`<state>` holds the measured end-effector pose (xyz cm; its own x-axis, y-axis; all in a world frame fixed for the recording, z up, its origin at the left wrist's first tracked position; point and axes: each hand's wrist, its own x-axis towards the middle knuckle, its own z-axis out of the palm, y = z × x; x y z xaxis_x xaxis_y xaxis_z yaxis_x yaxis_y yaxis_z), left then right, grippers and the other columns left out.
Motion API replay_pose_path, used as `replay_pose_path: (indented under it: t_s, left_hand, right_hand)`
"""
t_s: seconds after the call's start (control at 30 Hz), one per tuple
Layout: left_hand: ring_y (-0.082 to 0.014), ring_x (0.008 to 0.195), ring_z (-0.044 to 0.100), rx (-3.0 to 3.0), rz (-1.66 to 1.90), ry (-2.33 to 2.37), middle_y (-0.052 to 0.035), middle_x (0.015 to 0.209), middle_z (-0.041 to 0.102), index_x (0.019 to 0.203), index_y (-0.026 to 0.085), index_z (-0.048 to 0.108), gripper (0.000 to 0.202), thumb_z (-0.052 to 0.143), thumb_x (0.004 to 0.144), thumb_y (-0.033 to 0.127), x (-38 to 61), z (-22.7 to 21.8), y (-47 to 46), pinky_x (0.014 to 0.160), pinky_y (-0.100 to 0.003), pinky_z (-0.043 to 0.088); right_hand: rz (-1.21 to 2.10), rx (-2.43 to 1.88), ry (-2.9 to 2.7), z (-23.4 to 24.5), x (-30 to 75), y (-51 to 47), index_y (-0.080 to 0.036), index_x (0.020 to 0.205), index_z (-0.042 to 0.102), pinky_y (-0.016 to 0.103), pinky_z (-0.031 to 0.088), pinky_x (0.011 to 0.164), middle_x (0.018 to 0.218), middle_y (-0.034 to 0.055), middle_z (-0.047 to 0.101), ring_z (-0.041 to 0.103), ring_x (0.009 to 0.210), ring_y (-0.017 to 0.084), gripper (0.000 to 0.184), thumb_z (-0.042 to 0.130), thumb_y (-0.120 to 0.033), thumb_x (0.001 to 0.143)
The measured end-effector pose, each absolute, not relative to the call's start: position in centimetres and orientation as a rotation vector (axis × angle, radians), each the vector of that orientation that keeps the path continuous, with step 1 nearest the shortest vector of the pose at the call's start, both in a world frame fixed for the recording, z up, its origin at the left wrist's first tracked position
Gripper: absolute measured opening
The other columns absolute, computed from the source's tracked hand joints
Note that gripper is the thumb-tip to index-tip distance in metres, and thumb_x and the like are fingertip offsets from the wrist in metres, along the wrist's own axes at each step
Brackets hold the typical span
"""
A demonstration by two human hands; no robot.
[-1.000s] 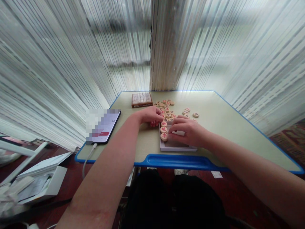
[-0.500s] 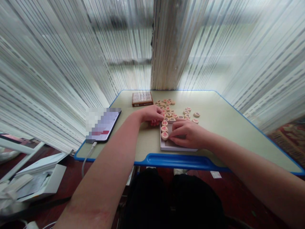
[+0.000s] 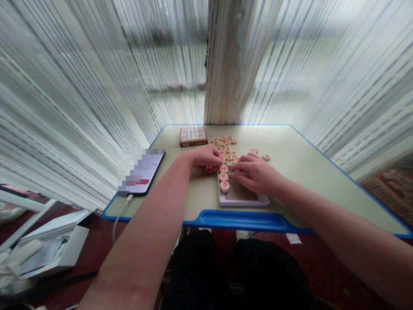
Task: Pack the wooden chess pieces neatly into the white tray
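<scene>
Three red-marked xiangqi pieces (image 3: 223, 177) lie in a column along the left wall of a shallow white box tray (image 3: 245, 203). At the tray's far left corner is my left hand (image 3: 208, 157), its fingers curled closed against the edge. What lies inside that grip is hidden. Over the tray's right part reaches my right hand (image 3: 254, 174), with fingers apart and nothing visible in them. Its fingertips are just right of the top pieces of the column. Beyond both hands lies a loose pile of wooden pieces (image 3: 227, 150), marked red and black; the right hand covers some.
A brown box (image 3: 193, 136) sits at the back left of the table. A phone (image 3: 142, 174) on a white charging cable lies on the left. The blue table rim (image 3: 241, 218) has a groove in front. Another piece (image 3: 266, 157) lies to the right.
My right hand has drawn away from the lowest piece, moving up the tray, with its fingers spread more. The left hand stays at the corner. The view has shifted slightly.
</scene>
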<state>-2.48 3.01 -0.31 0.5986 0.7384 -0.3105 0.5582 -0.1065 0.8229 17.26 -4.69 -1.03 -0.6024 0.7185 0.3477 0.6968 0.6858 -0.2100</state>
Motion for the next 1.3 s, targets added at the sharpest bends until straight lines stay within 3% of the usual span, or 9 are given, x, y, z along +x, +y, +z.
replay_pose_path:
  t_s: [0.17, 0.4, 0.73, 0.93, 1.03, 1.1, 1.17, 1.3]
  left_hand:
    - [-0.0076, 0.039, 0.049, 1.788, 0.225, 1.063, 0.0046, 0.043, 0.054, 0.058, 0.015, 0.052, 0.007, 0.056, 0.064, 0.015, -2.5, -0.4, 3.1, 0.040, -0.018, 0.039]
    - [-0.0059, 0.038, 0.048, 1.760, 0.234, 1.048, 0.0047, 0.044, 0.054, 0.058, 0.015, 0.053, 0.007, 0.054, 0.065, 0.013, -2.5, -0.3, 2.9, 0.040, -0.017, 0.038]
    - [-0.0069, 0.039, 0.048, 1.757, 0.235, 1.063, 0.0041, 0.044, 0.054, 0.058, 0.015, 0.053, 0.007, 0.054, 0.065, 0.013, -2.5, 0.1, 2.7, 0.041, -0.017, 0.038]
    - [-0.0068, 0.039, 0.046, 1.787, 0.245, 1.076, 0.0039, 0.045, 0.053, 0.059, 0.015, 0.055, 0.007, 0.057, 0.065, 0.018, -2.6, -0.2, 2.9, 0.041, -0.018, 0.035]
    - [-0.0061, 0.042, 0.042, 1.923, 0.585, 1.210, 0.0043, 0.045, 0.048, 0.061, 0.012, 0.060, 0.012, 0.058, 0.066, 0.023, -2.7, -0.4, 3.6, 0.041, -0.018, 0.031]
    - [-0.0078, 0.051, 0.048, 2.018, 0.853, 1.300, 0.0017, 0.053, 0.055, 0.068, 0.011, 0.066, 0.016, 0.057, 0.069, 0.024, -2.6, -0.6, 4.1, 0.048, -0.019, 0.037]
    - [-0.0109, 0.061, 0.055, 2.146, 0.869, 1.325, -0.0019, 0.067, 0.064, 0.081, 0.011, 0.071, 0.021, 0.056, 0.070, 0.021, -2.5, -0.9, 4.4, 0.057, -0.022, 0.044]
    - [-0.0162, 0.092, 0.061, 2.455, 0.763, 1.171, -0.0059, 0.102, 0.068, 0.095, 0.016, 0.073, 0.032, 0.055, 0.070, 0.012, -2.3, -1.9, 4.9, 0.085, -0.027, 0.047]
  right_hand:
    - [0.116, -1.150, -2.549, -1.0, 17.2, -4.7, -0.021, 0.102, 0.070, 0.034, 0.042, 0.075, 0.087, 0.0087, 0.062, 0.049, 0.083, 0.021, 0.027, 0.055, -0.027, 0.081]
    - [0.121, -1.158, -2.554, -1.2, 17.2, -4.5, -0.021, 0.095, 0.072, 0.035, 0.042, 0.075, 0.087, 0.0085, 0.064, 0.049, 0.082, 0.021, 0.023, 0.053, -0.028, 0.082]
    - [0.067, -1.157, -2.610, -1.1, 17.1, -4.7, -0.023, 0.102, 0.071, 0.037, 0.041, 0.077, 0.090, 0.0088, 0.064, 0.048, 0.080, 0.021, 0.026, 0.055, -0.029, 0.081]
    - [0.079, -1.122, -2.538, -1.3, 17.6, -4.3, -0.020, 0.085, 0.072, 0.036, 0.041, 0.075, 0.082, 0.0076, 0.064, 0.050, 0.077, 0.020, 0.020, 0.054, -0.027, 0.081]
    - [0.144, -1.137, -2.332, -1.2, 17.9, -3.9, -0.017, 0.077, 0.071, 0.033, 0.042, 0.073, 0.077, 0.0069, 0.063, 0.052, 0.073, 0.017, 0.018, 0.055, -0.026, 0.080]
    - [0.236, -1.166, -2.131, -1.1, 18.2, -3.5, -0.017, 0.074, 0.070, 0.030, 0.043, 0.068, 0.074, 0.0056, 0.062, 0.053, 0.068, 0.015, 0.020, 0.054, -0.026, 0.080]
    - [0.301, -1.198, -2.000, -1.1, 18.5, -3.2, -0.017, 0.076, 0.070, 0.028, 0.044, 0.063, 0.075, 0.0050, 0.063, 0.055, 0.067, 0.014, 0.020, 0.052, -0.026, 0.079]
    - [0.249, -1.246, -2.105, -1.4, 19.0, -2.6, -0.019, 0.084, 0.072, 0.033, 0.046, 0.076, 0.086, 0.0062, 0.067, 0.059, 0.082, 0.019, 0.021, 0.055, -0.018, 0.072]
